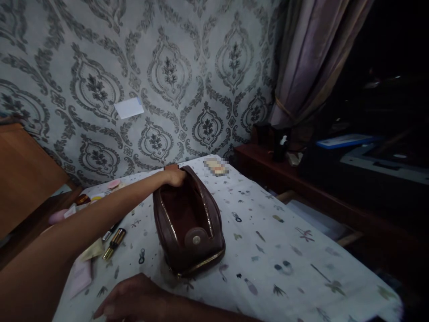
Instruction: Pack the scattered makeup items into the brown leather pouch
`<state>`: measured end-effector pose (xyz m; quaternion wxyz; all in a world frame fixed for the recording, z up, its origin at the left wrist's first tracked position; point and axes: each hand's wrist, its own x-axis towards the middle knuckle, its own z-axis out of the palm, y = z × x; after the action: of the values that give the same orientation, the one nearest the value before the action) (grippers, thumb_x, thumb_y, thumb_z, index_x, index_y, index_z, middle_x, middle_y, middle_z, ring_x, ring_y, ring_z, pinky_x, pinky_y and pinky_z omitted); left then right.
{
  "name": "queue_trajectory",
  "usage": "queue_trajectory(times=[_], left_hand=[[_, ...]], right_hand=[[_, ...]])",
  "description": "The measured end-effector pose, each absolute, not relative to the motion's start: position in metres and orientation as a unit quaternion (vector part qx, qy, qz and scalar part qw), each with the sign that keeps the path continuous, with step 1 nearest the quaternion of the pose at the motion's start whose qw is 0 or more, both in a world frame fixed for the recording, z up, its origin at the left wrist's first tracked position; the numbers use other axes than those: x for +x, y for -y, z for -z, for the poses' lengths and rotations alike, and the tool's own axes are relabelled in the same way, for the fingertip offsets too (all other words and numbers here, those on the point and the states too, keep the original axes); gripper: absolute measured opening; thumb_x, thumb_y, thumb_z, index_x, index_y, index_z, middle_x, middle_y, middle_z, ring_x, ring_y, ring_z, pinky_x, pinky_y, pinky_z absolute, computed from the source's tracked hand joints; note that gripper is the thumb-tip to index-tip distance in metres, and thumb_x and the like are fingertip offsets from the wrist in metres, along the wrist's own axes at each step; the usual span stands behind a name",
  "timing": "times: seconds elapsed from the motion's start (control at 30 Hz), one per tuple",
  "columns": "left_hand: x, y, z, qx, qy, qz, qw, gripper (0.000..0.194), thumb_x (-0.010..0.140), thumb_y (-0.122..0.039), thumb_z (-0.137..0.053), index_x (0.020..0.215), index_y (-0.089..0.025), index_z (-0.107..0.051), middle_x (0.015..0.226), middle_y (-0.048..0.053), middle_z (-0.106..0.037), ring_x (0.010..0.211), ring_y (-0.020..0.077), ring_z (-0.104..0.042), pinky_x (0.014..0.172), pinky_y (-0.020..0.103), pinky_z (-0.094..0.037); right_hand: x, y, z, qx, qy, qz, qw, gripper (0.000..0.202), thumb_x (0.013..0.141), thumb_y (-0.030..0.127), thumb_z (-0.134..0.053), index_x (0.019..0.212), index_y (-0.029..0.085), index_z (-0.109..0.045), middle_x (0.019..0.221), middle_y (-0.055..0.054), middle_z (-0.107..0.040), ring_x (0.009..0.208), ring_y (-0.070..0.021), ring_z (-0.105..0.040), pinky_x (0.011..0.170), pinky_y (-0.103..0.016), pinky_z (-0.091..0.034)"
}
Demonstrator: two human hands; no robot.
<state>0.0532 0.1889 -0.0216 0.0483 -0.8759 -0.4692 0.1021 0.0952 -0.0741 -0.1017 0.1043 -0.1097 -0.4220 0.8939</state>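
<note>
A dark brown leather cosmetic bag (208,223) stands on the patterned cloth, its top unzipped and gaping, with gold zipper teeth along the opening. A round snap shows on the near flap, and the interior is dark, with no contents visible. My left hand (176,175) is closed on the far rim of the bag, with its fingertips hidden there. My right hand (137,297) rests low in front of the bag, apart from it. Its fingers stretch to the left, loosely bent, and nothing shows in them; the lower part is cut off by the frame.
Left of the bag, partly behind my left forearm, lie a gold-and-black tube (114,243), a pale squeeze tube (93,250), a pinkish packet (81,273) and a pink round item (114,184). A blurred item (216,166) lies at the far edge. A dark red shelf (268,163) stands right.
</note>
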Motion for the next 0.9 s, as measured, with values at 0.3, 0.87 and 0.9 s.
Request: queue_trajectory(times=[0.3,0.87,0.9], left_hand=[[0.059,-0.179,0.011,-0.853,0.491,-0.173,0.027,0.035,0.094,-0.035,-0.062,0.123,-0.017,-0.060,0.122,0.009,-0.063,0.103,0.0223,-0.065,0.086,0.042,-0.057],[0.066,-0.159,-0.019,-0.856,0.487,-0.175,0.014,0.027,0.084,-0.027,-0.070,0.108,-0.015,-0.068,0.109,0.008,-0.072,0.098,0.0209,-0.067,0.088,0.034,-0.053],[0.065,-0.156,-0.026,-0.860,0.482,-0.169,0.010,0.028,0.080,-0.024,-0.071,0.106,-0.016,-0.070,0.106,0.007,-0.074,0.097,0.0203,-0.067,0.087,0.030,-0.051]], right_hand=[[0.090,0.075,0.115,-0.090,0.422,-0.894,0.125,0.044,0.054,0.048,-0.073,0.081,0.014,-0.066,0.062,0.002,-0.065,0.052,-0.0105,-0.059,0.054,-0.022,-0.039],[0.093,0.075,0.108,-0.109,0.418,-0.894,0.118,0.043,0.052,0.047,-0.076,0.078,0.013,-0.067,0.061,0.001,-0.064,0.050,-0.0089,-0.055,0.055,-0.022,-0.035],[0.094,0.075,0.107,-0.106,0.418,-0.894,0.122,0.043,0.052,0.046,-0.077,0.078,0.013,-0.068,0.061,0.001,-0.064,0.052,-0.0092,-0.056,0.056,-0.022,-0.035]])
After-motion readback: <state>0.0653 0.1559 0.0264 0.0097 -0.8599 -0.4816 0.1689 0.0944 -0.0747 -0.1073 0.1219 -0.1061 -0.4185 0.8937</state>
